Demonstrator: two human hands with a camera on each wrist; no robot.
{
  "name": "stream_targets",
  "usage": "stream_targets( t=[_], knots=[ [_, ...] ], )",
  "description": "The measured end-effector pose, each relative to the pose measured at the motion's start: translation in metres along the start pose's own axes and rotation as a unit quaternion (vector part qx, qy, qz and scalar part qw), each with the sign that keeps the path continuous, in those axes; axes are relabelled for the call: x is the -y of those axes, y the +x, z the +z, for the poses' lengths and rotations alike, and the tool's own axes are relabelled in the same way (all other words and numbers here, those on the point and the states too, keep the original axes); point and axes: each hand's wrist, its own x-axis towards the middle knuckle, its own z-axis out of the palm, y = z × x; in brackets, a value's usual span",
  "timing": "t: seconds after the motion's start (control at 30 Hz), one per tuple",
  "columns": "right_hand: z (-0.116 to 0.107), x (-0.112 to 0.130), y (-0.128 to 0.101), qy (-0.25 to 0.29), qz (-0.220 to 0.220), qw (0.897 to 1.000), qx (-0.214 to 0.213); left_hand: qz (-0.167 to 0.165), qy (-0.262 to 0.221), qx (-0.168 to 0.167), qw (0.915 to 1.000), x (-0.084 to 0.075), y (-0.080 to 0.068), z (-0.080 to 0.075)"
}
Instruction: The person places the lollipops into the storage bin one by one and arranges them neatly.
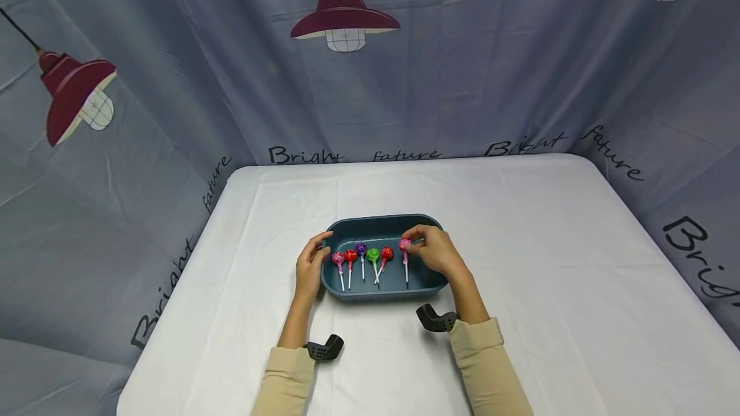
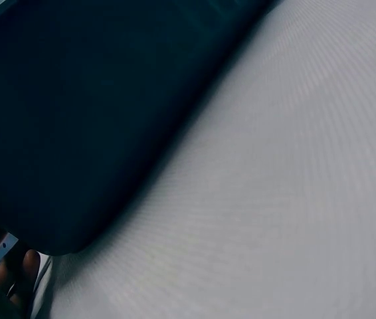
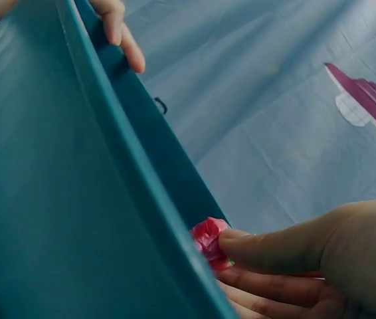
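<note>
A dark teal tray (image 1: 370,296) lies on the white-covered table. My right hand (image 1: 435,250) pinches the wrapped head of a pink lollipop (image 1: 405,246) between thumb and fingers at the tray's right side, its white stick pointing toward me. In the right wrist view the thumb presses on the pink wrapper (image 3: 208,237). My left hand (image 1: 311,265) grips the left end of the tray, fingertips over the rim. To the left inside the tray lie a pink lollipop (image 1: 338,259), a red one (image 1: 350,256), a purple one (image 1: 361,250), a green one (image 1: 372,255) and another red one (image 1: 387,253).
White cloth (image 1: 549,262) covers the table around the tray. Behind it and at both sides hangs a grey-blue curtain (image 1: 462,82) printed with lamps and lettering. Black wrist devices (image 1: 325,348) sit on both forearms, above the table near its front.
</note>
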Motion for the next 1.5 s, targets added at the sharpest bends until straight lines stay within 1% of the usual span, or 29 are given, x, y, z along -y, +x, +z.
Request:
stream_targets(
  t=[0.13,0.33,0.73,1.27,1.5],
  knots=[
    [0.003,-0.002,0.002,-0.006,0.003,1.0,-0.008,-0.003,0.0,-0.001,1.0,-0.001,0.0,0.0],
    [0.007,-0.002,0.003,0.001,0.005,1.0,-0.004,-0.006,-0.001,-0.002,1.0,-0.001,0.0,0.0],
    [0.014,-0.008,0.006,-0.008,0.01,1.0,-0.014,0.001,-0.002,0.002,1.0,-0.001,0.0,0.0],
    [0.015,-0.007,0.006,-0.019,0.002,1.0,-0.004,-0.001,-0.001,0.0,1.0,-0.001,0.0,0.0],
    [0.016,-0.008,0.008,-0.017,0.01,1.0,0.002,-0.005,-0.001,-0.001,1.0,0.0,0.001,0.0]
  ],
)
